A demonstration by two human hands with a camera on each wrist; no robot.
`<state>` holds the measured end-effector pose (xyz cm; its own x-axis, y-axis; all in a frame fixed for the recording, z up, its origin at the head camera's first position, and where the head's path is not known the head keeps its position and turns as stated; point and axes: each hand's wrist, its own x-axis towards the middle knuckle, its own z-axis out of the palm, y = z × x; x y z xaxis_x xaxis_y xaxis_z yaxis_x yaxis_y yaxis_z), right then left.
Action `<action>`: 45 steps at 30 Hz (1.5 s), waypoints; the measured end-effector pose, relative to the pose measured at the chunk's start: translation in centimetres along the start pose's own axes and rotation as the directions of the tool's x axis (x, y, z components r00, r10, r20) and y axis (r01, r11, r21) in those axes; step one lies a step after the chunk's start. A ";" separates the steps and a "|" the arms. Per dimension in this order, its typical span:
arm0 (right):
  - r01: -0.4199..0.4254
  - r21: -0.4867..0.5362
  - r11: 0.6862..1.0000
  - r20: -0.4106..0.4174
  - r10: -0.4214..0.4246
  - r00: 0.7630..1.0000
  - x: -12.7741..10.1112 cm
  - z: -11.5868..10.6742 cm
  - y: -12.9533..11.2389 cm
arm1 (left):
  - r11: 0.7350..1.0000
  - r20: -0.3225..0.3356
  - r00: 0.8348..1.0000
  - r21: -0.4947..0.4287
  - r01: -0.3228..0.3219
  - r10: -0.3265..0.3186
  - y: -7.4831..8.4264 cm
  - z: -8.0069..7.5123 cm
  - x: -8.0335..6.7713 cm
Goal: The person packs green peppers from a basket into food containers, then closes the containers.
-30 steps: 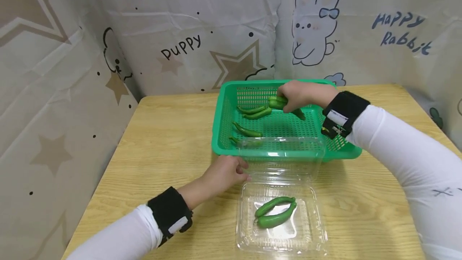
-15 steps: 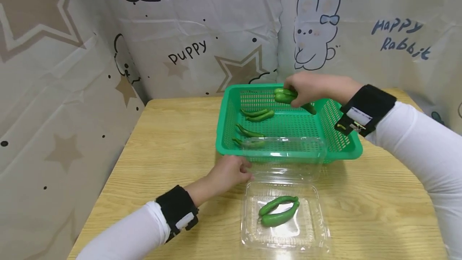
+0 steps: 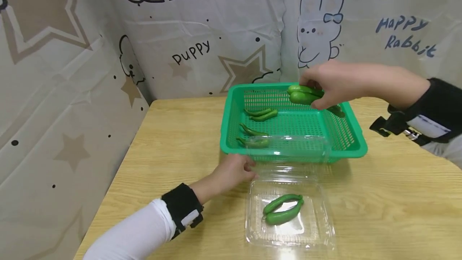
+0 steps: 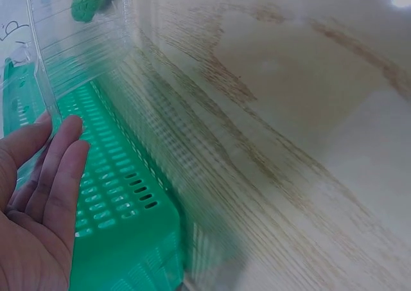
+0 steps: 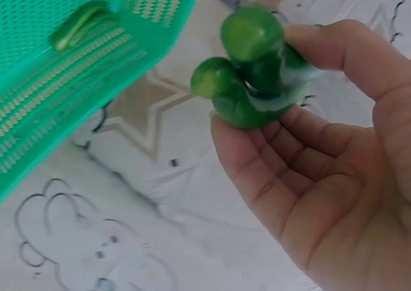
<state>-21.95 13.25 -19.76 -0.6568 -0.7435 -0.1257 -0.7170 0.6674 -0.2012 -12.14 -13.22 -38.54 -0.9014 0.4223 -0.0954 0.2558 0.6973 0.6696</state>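
Observation:
My right hand [image 3: 325, 84] hovers above the far right part of the green basket [image 3: 226, 123] and grips a small bunch of green peppers [image 3: 304, 94]. The right wrist view shows the peppers [image 5: 252, 79] pinched between the thumb and fingers of that hand [image 5: 302, 130]. My left hand [image 3: 241, 169] touches the left edge of the raised lid [image 3: 288, 147] of a clear clamshell box [image 3: 314, 228]. Its straight fingers [image 4: 61, 169] lie against the lid [image 4: 77, 53]. Two peppers [image 3: 283, 211] lie in the box.
Several green peppers [image 3: 260, 113] lie in the left half of the basket, which stands at the back of a wooden table [image 3: 173, 147]. The box lies just in front of the basket. A printed cloth backdrop [image 3: 202, 31] closes in the back and left.
My right hand has lifted the peppers up and to the right, from low inside the basket to above its far right rim. The left hand has stayed at the lid.

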 end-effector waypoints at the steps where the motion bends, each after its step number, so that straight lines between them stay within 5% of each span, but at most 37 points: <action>1: 0.008 -0.002 1.000 -0.008 -0.008 1.000 -0.4 0.0 -0.4 | 1.000 -0.002 1.000 -0.008 -0.001 0.001 0.0 0.0 0.0; 13: 0.205 -0.075 0.976 -0.024 -0.207 0.978 -3.4 4.1 -6.2 | 1.000 -0.004 1.000 -0.003 -0.020 0.020 0.4 -0.1 0.1; 25: 0.363 -0.104 0.926 -0.028 -0.367 0.930 -4.9 8.3 -7.9 | 1.000 -0.011 1.000 -0.006 -0.005 0.005 0.2 -0.1 0.1; 37: 0.352 -0.050 0.935 0.120 -0.344 0.931 -4.2 12.3 -8.2 | 0.999 -0.007 1.000 0.045 -0.009 0.009 0.8 -0.5 0.6; 45: 0.362 -0.031 0.932 0.218 -0.347 0.912 -2.9 15.6 -8.1 | 1.000 0.004 1.000 0.004 0.007 -0.007 0.5 -0.3 0.3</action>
<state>-10.61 9.36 -32.91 -0.2997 -0.9189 -0.2567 -0.9129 0.3543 -0.2027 -12.35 -12.91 -38.04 -0.9017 0.4199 -0.1028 0.2511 0.7022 0.6662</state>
